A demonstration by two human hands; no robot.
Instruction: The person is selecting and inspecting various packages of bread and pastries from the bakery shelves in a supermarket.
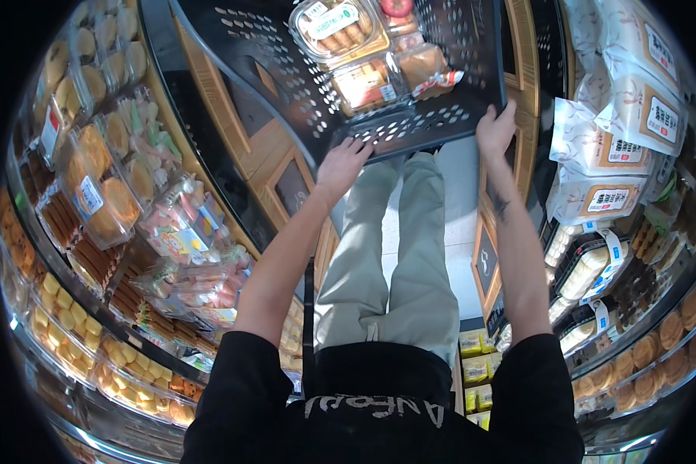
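A dark perforated plastic shopping basket [301,93] is held out before me, tilted so that its inside shows. My left hand [343,165] grips the near rim by the left corner, fingers curled over the edge. At the right near corner, my right hand [496,129] holds the rim. In the basket lies a round clear plastic tub of finger-shaped pastries [337,32] with a label. Nearer to me are a clear box of baked goods [362,87] and a brown packaged item [426,66]. A red round item [397,7] shows at the top edge, partly cut off.
On the left, a display holds a clear box of round pastries [104,185], pink-wrapped sweets [180,226] and yellow pieces in bins [64,313]. The right display carries white printed bags [600,191] and black trays of white items [586,269]. Pale floor [461,214] runs between wood-framed counters.
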